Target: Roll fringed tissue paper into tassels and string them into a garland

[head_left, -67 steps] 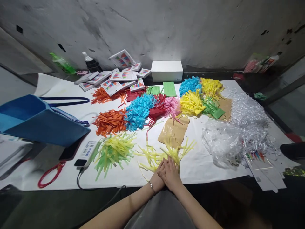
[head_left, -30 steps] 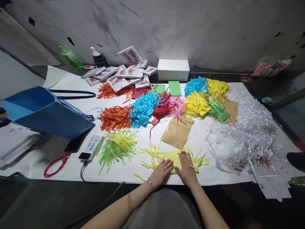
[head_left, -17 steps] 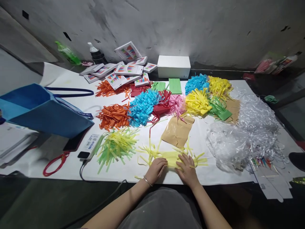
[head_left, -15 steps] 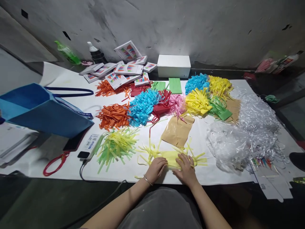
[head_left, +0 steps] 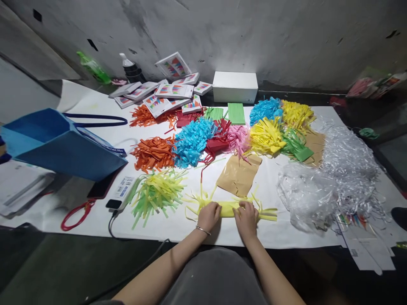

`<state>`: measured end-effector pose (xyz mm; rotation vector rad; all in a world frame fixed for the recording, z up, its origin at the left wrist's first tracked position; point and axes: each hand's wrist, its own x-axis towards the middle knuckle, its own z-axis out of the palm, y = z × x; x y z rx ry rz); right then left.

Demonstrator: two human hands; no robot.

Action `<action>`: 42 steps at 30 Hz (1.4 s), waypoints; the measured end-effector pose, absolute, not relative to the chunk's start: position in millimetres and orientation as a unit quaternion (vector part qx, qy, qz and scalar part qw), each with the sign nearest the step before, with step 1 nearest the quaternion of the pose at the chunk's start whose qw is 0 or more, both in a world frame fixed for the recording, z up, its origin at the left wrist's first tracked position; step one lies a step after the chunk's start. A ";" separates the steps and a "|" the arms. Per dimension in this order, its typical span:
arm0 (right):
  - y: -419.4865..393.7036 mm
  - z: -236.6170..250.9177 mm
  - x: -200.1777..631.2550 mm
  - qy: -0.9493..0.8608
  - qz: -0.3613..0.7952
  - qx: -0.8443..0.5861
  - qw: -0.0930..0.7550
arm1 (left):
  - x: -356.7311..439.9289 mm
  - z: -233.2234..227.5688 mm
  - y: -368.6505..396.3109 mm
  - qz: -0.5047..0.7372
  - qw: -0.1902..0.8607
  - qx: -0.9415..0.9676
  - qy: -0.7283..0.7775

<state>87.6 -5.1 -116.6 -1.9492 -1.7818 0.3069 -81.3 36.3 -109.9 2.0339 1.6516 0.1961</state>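
Observation:
A pale yellow tissue-paper tassel sheet lies at the front of the table, rolled or folded into a narrow band with cut fringe at both ends. My left hand, with a bracelet at the wrist, pinches the band's left part. At its right part, my right hand grips the near edge with curled fingers. The band shows between the hands. Just behind it is a brown paper piece under clear film. A yellow-and-green fringed tassel lies to the left of my left hand.
Orange, blue and yellow tassels spread across the middle. A blue bag stands left, near a white power bank. Printed boxes and a white box sit behind. Crumpled clear plastic lies right.
The yellow band has become narrower. My right hand's fingers, spread flat over the paper before, are now curled on it, and my left hand has closed into a pinch.

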 end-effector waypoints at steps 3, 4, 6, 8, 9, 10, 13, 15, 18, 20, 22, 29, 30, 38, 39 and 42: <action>7.3 -116.7 82.5 -0.647 0.076 -0.728 0.214 | -77.6 -107.9 48.0 0.033 0.250 0.736 0.629; 10.7 -117.2 82.5 -0.648 0.068 -0.730 0.206 | -76.8 -107.1 50.8 0.021 0.249 0.732 0.634; 15.1 -117.7 85.0 -0.645 0.058 -0.736 0.195 | -75.5 -105.5 54.7 -0.002 0.246 0.725 0.643; 14.7 -116.7 89.4 -0.637 0.052 -0.744 0.194 | -74.0 -104.3 56.5 -0.020 0.242 0.722 0.647; 12.4 -115.9 91.5 -0.636 0.046 -0.744 0.199 | -73.2 -104.2 57.0 -0.026 0.241 0.722 0.648; 9.0 -115.3 93.2 -0.645 0.039 -0.735 0.206 | -72.5 -104.3 57.5 -0.032 0.240 0.721 0.649; -4.7 -116.7 94.0 -0.740 0.041 -0.632 0.226 | -71.1 -105.2 59.9 -0.039 0.238 0.723 0.648; -11.4 -121.5 91.5 -0.797 0.063 -0.557 0.226 | -71.7 -104.4 61.2 -0.039 0.238 0.725 0.645; -12.6 -130.2 87.7 -0.806 0.081 -0.542 0.225 | -76.0 -99.4 56.7 -0.027 0.235 0.730 0.641; -10.0 -133.2 86.8 -0.798 0.083 -0.551 0.230 | -80.7 -96.8 47.1 0.028 0.207 0.771 0.601; -8.5 -133.0 86.8 -0.792 0.085 -0.557 0.235 | -85.6 -98.3 34.6 0.102 0.164 0.830 0.524; -14.1 -130.3 85.4 -0.809 0.097 -0.532 0.230 | -97.8 -120.6 17.2 0.147 0.155 0.878 0.429; -14.7 -131.1 86.4 -0.808 0.098 -0.534 0.226 | -99.5 -121.1 18.3 0.151 0.161 0.877 0.427; -9.9 -123.3 93.5 -0.750 0.083 -0.629 0.186 | -102.2 -116.2 23.7 0.154 0.157 0.836 0.503; -6.6 -121.7 91.6 -0.739 0.076 -0.647 0.172 | -99.7 -116.3 25.5 0.142 0.144 0.828 0.523; 4.8 -119.4 85.0 -0.714 0.057 -0.683 0.143 | -91.7 -115.0 33.4 0.104 0.106 0.806 0.573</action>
